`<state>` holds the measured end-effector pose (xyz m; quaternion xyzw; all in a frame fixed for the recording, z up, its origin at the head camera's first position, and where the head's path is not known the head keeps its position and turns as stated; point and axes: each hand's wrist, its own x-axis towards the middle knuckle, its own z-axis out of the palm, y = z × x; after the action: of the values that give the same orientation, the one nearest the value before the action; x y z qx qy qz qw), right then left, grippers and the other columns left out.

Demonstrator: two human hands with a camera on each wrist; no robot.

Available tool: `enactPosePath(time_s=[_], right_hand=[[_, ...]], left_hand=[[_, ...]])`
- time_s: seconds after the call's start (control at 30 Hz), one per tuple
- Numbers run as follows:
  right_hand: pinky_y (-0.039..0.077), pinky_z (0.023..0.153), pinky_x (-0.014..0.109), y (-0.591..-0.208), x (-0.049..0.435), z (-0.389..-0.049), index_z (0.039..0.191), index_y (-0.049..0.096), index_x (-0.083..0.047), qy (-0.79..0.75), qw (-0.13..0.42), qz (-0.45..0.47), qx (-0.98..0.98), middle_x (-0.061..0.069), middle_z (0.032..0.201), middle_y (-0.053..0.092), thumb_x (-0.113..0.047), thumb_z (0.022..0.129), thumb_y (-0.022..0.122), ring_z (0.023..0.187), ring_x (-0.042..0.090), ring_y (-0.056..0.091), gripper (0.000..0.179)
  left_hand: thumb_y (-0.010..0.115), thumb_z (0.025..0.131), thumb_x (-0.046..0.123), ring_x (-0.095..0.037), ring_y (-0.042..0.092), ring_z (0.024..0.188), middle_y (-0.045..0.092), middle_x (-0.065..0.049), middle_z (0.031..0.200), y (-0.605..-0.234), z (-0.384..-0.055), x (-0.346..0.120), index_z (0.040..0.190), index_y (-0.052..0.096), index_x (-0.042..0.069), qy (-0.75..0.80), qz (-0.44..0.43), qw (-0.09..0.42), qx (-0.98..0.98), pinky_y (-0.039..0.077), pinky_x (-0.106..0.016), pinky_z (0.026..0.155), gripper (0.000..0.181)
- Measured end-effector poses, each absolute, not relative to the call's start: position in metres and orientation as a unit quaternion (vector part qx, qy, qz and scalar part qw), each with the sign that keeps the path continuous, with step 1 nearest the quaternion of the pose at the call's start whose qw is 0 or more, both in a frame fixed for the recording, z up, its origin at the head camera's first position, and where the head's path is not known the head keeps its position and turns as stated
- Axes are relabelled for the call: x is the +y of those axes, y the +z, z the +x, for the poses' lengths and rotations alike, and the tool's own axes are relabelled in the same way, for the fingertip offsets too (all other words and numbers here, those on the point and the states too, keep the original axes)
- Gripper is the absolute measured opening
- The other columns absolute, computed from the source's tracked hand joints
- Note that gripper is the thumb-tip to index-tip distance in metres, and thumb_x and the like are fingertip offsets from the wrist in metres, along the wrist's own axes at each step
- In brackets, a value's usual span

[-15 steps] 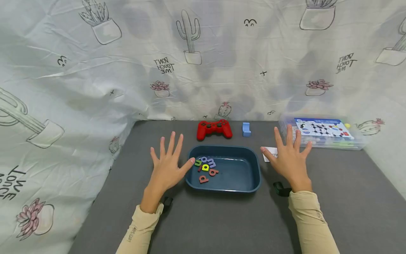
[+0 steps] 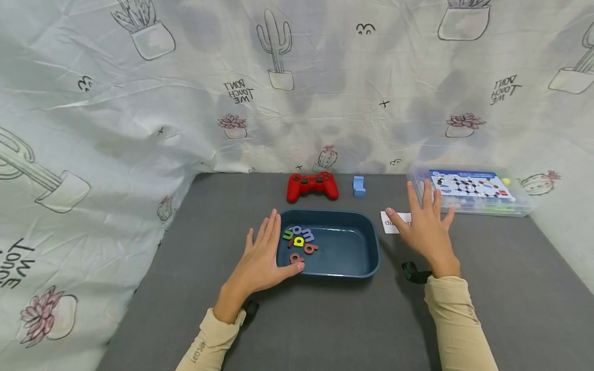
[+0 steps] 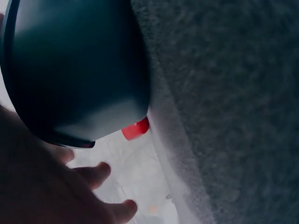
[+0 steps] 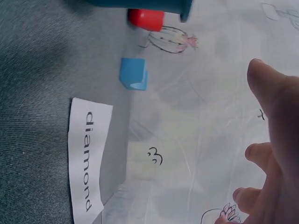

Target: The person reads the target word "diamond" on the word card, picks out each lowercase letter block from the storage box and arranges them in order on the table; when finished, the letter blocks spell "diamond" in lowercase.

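Observation:
A dark blue tray (image 2: 349,248) stands on the grey table with several small coloured letters (image 2: 307,235) gathered on its left side. At the tray's left edge is my left hand (image 2: 260,264), fingers straight along the side and thumb over the near left corner, by a reddish letter (image 2: 295,257). Whether it touches the rim I cannot tell. My right hand (image 2: 428,232) is spread and holds nothing, right of the tray. Partly behind its thumb lies a white card (image 2: 389,226); the right wrist view reads "diamond" on the card (image 4: 86,158).
Behind the tray lie a red game controller (image 2: 313,186) and a light blue block-like stand (image 2: 359,186). A clear plastic box (image 2: 487,208) with a molecule-picture label sits at the back right. Patterned cloth (image 2: 325,62) hangs along the back and left.
My left hand has moved right and nearer, its fingers drawing together beside the tray. The right hand has barely moved. The head view has shifted slightly.

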<state>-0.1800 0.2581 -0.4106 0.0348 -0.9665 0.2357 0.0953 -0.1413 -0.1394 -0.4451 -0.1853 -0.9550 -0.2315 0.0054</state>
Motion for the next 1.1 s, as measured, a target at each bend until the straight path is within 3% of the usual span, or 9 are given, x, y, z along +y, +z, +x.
enactPosePath(time_s=[0.23,0.43,0.57,0.67,0.83,0.9,1.1], right_hand=[[-0.009,0.11,0.085,-0.4,0.268,-0.177,0.172,0.005,-0.006,0.325,0.091,0.048,-0.94,0.026,0.175,-0.015,-0.054,0.111,0.051,0.158,0.055,-0.01,0.091],[0.002,0.116,0.081,-0.388,0.277,-0.174,0.174,0.001,-0.019,0.422,0.078,0.059,-0.901,0.012,0.177,-0.015,-0.045,0.114,0.047,0.159,0.049,-0.006,0.08],[0.007,0.124,0.068,-0.384,0.276,-0.174,0.174,-0.001,-0.027,0.511,0.064,0.067,-0.855,0.007,0.179,-0.009,-0.039,0.115,0.044,0.162,0.037,-0.004,0.075],[0.015,0.128,0.049,-0.381,0.267,-0.176,0.174,0.001,-0.025,0.56,0.057,0.082,-0.822,0.008,0.179,-0.001,-0.036,0.116,0.044,0.163,0.033,0.002,0.073],[0.022,0.122,0.019,-0.38,0.243,-0.181,0.174,0.007,-0.018,0.603,0.057,0.124,-0.786,0.005,0.18,0.006,-0.032,0.118,0.043,0.163,0.03,0.01,0.068],[0.021,0.123,0.021,-0.379,0.232,-0.183,0.174,0.01,-0.018,0.616,0.058,0.135,-0.774,0.003,0.18,0.009,-0.032,0.118,0.043,0.163,0.028,0.011,0.067],[0.015,0.129,0.04,-0.376,0.195,-0.194,0.174,0.017,-0.018,0.646,0.055,0.152,-0.746,0.001,0.178,0.017,-0.031,0.117,0.046,0.163,0.021,0.015,0.065]], left_hand=[[0.067,0.084,0.081,-0.03,0.005,0.164,-0.006,-0.008,0.18,-0.45,-0.144,-0.142,0.172,0.001,0.007,-0.25,-0.19,-0.017,-0.949,0.006,-0.07,0.124,0.133],[0.069,0.079,0.085,-0.03,0.008,0.164,-0.006,-0.009,0.18,-0.447,-0.149,-0.142,0.171,0.002,0.004,-0.266,-0.184,-0.045,-0.945,0.006,-0.067,0.125,0.14],[0.071,0.077,0.085,-0.03,0.007,0.164,-0.007,-0.01,0.179,-0.444,-0.15,-0.144,0.171,0.002,0.003,-0.268,-0.185,-0.061,-0.944,0.006,-0.068,0.125,0.143],[0.073,0.077,0.084,-0.031,0.007,0.164,-0.006,-0.01,0.179,-0.441,-0.151,-0.146,0.171,0.002,0.003,-0.267,-0.188,-0.072,-0.943,0.006,-0.069,0.125,0.143],[0.073,0.077,0.084,-0.031,0.009,0.164,-0.007,-0.009,0.179,-0.44,-0.151,-0.149,0.171,0.0,0.005,-0.266,-0.185,-0.094,-0.941,0.007,-0.068,0.125,0.143],[0.073,0.078,0.084,-0.031,0.009,0.164,-0.008,-0.009,0.179,-0.44,-0.152,-0.149,0.171,-0.001,0.005,-0.271,-0.185,-0.098,-0.94,0.007,-0.068,0.125,0.143],[0.074,0.079,0.081,-0.03,0.008,0.164,-0.011,-0.007,0.179,-0.439,-0.151,-0.146,0.171,-0.002,0.004,-0.288,-0.185,-0.099,-0.934,0.007,-0.068,0.125,0.142]])
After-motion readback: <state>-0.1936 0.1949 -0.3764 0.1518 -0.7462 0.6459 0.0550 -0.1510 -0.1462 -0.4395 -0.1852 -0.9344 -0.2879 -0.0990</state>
